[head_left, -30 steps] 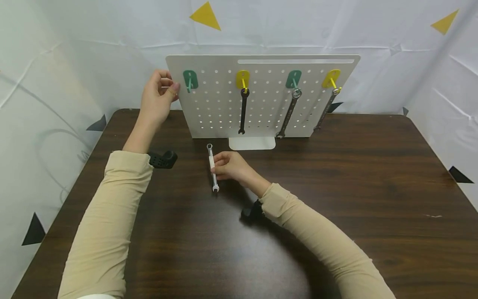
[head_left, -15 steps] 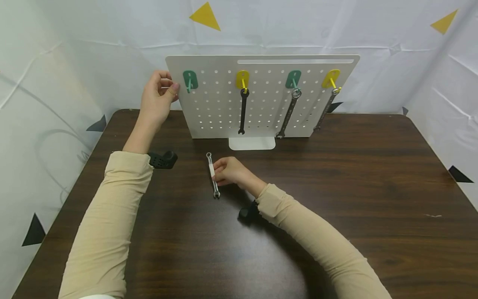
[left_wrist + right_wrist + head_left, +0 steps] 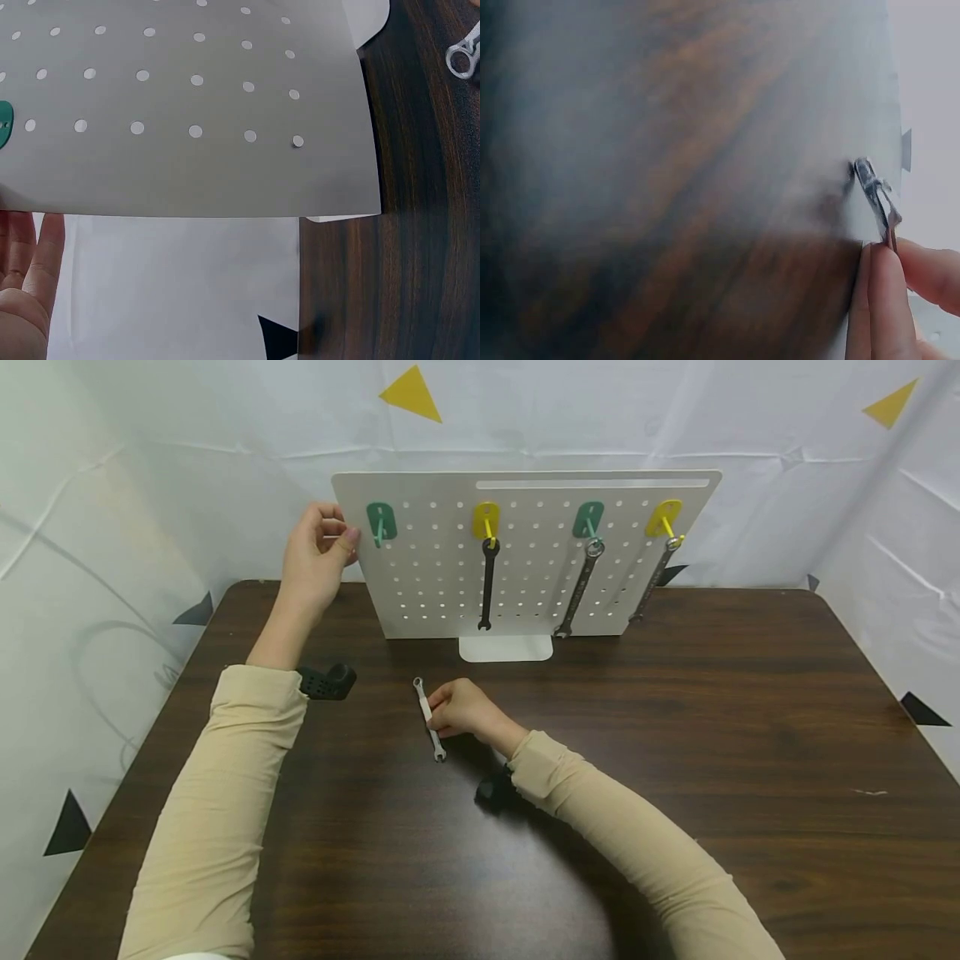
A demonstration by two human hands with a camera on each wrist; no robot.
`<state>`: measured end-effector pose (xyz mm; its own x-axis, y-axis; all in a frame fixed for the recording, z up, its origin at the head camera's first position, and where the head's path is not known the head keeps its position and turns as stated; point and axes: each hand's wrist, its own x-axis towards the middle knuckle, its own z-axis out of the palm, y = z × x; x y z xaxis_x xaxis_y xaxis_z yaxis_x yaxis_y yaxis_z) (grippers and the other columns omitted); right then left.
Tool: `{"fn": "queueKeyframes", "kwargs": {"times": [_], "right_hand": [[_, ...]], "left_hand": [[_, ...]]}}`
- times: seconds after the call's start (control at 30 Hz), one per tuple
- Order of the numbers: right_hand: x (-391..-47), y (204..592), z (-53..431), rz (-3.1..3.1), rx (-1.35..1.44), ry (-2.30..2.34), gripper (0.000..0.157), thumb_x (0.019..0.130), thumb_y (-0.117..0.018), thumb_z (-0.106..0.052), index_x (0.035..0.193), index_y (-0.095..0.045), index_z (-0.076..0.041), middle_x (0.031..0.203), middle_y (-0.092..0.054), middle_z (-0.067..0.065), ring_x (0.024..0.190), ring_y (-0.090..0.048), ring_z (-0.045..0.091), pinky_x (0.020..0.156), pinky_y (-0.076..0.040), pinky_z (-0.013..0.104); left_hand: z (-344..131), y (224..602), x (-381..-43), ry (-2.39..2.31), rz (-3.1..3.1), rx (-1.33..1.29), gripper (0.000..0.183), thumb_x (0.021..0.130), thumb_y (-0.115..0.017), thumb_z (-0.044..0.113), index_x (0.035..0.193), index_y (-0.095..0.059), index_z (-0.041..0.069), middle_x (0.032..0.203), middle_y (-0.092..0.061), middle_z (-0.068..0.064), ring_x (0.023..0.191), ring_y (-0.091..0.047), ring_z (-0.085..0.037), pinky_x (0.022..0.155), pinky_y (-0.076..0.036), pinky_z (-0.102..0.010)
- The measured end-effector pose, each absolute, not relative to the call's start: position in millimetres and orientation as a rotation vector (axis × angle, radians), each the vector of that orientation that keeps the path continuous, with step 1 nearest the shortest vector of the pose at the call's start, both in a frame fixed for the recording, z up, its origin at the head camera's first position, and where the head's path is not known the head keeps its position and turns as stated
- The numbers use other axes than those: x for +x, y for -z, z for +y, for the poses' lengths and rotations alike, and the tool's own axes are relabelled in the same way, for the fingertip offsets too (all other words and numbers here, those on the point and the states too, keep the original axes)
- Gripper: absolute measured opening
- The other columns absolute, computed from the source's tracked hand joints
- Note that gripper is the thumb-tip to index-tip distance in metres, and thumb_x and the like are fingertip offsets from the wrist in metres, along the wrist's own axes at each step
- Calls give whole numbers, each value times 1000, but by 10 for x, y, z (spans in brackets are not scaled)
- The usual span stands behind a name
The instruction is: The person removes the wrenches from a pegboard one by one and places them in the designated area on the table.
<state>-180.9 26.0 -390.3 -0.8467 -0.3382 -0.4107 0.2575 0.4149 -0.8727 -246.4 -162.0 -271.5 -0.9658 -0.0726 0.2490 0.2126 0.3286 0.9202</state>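
Right hand (image 3: 465, 706) pinching a slim silver metal wrench (image 3: 425, 707) by its middle before the pale-grey perforated pegboard (image 3: 536, 553), I risk letting it swivel or drop should my fingertip grip slacken.

2 arms (image 3: 217, 802) stretched forward, left fingers (image 3: 49, 255) raised higher, right fingers (image 3: 889, 300) low, pinching

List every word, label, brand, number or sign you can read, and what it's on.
No text can be read.
Silver wrench in the right hand: any print too small to read.
Wrench on a green hook: faint marks, too small to read.
Pegboard: none visible.
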Motion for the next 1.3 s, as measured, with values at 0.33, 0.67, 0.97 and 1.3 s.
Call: {"fn": "queueKeyframes", "kwargs": {"times": [0.33,0.67,0.97,1.3], "right_hand": [[-1784,3874,224,2244,-64,1373,28,78,-67,10,106,-65,8,89,-66,15,61,-60,11,65,-61,24],[-1782,3831,177,2282,-46,1338,26,80,-66,9,106,-64,8,104,-68,23,64,-65,14,65,-60,22],[-1768,3806,204,2230,-10,1410,28,80,-63,11,108,-63,10,108,-66,23,64,-63,12,67,-60,23],[-1783,3800,243,2146,33,1455,32,80,-61,12,111,-62,12,101,-65,21,59,-58,10,70,-61,24]], "left_hand": [[-1615,2705,-2451,1685,-2354,-121,15,97,-53,21,110,-48,16,98,-49,8,95,-55,-7,103,-49,-42],[-1620,2707,-2465,1689,-2342,-129,15,96,-53,22,109,-48,17,98,-49,9,95,-55,-6,103,-50,-41],[-1618,2710,-2469,1691,-2342,-120,15,96,-53,21,110,-48,17,98,-49,9,95,-55,-6,103,-50,-42],[-1614,2727,-2469,1699,-2330,-114,15,97,-53,21,110,-49,17,98,-50,10,96,-55,-6,102,-50,-40]]}}
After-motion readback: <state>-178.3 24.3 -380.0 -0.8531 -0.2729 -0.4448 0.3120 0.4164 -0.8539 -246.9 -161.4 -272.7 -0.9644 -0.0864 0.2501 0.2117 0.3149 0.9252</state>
